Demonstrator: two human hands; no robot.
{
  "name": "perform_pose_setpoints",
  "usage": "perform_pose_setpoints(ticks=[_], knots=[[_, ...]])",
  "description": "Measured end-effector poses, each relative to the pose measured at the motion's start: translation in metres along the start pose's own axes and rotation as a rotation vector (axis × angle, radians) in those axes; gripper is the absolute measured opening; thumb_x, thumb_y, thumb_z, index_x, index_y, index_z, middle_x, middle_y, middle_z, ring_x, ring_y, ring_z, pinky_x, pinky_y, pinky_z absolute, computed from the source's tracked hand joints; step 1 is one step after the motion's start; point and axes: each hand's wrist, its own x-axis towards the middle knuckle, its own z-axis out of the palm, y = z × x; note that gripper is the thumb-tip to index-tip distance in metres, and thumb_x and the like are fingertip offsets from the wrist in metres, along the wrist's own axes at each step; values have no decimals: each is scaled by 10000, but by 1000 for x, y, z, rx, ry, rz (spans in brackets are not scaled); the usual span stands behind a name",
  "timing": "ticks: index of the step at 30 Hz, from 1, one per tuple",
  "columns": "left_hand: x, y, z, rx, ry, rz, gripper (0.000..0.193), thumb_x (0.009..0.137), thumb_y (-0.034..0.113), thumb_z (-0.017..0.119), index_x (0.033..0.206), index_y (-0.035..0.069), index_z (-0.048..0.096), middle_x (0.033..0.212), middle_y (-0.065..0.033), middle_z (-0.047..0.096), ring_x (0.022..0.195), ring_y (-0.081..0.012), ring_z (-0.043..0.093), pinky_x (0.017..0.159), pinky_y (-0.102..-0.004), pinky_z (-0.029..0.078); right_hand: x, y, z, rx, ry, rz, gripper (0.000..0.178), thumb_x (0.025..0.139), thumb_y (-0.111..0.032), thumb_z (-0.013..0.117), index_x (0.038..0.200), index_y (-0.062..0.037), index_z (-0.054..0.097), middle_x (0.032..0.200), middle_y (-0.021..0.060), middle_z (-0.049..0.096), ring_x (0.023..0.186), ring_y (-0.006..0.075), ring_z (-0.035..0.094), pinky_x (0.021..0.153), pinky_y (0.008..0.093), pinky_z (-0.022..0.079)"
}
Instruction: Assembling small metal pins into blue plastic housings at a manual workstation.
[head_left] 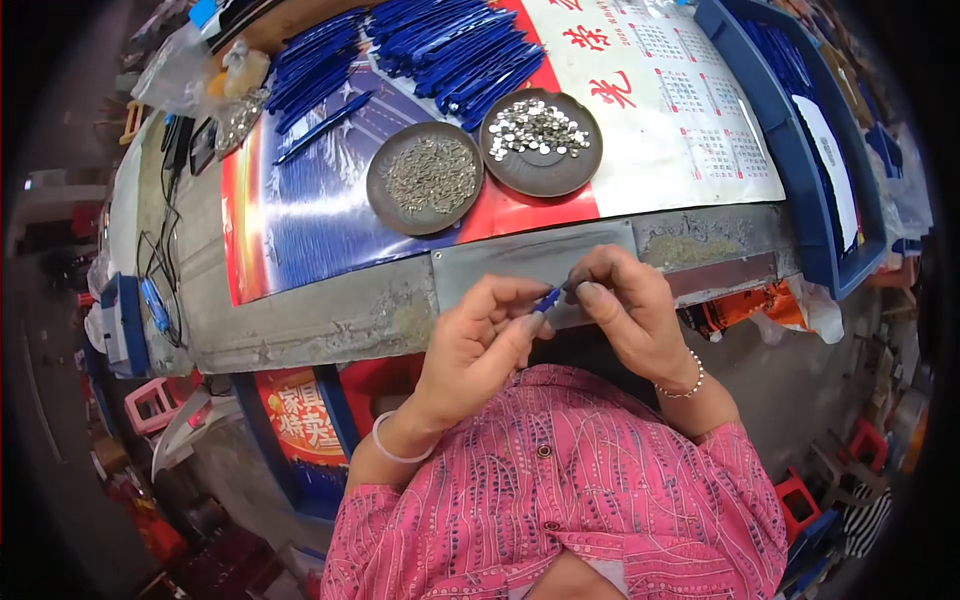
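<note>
My left hand (pixel 478 352) is closed around a slim blue pen-shaped piece (pixel 547 299), and its tip sticks out between thumb and forefinger. My right hand (pixel 632 312) pinches at that tip, thumb against forefinger; whatever small part is in the pinch is too small to make out. Both hands are held close together over the table's near edge. Just beyond them stand two round dark dishes. The left dish (pixel 383 208) has a heap of tiny metal parts (pixel 432 172) in it, and the right dish (pixel 545 182) contains shiny silver discs (pixel 538 128) like button cells.
Piles of long blue pen-shaped pieces (pixel 450 55) lie at the back, with a single one (pixel 322 127) in front. A printed poster (pixel 650 175) covers the tabletop. A blue bin (pixel 815 225) stands at right; plastic bags (pixel 180 72) and cables (pixel 160 240) are at left.
</note>
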Motion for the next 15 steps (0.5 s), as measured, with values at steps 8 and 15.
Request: perform_pose_setpoints(ticks=[8, 15], knots=[[-16, -13, 2, -133, -19, 14, 195, 901, 6, 517, 1093, -15, 491, 846, -84, 623, 588, -23, 487, 517, -156, 393, 5, -6, 11, 19, -81, -6, 101, 910, -64, 487, 837, 6, 481, 752, 62, 519, 600, 106, 467, 543, 233, 389], [-22, -18, 7, -141, -12, 70, 178, 895, -6, 527, 1071, -22, 511, 860, -78, 626, 629, -25, 499, 565, -157, 407, 5, -17, 9, -205, -157, -128, 106, 865, -43, 516, 788, 11, 468, 685, 79, 499, 573, 169, 477, 529, 273, 390]])
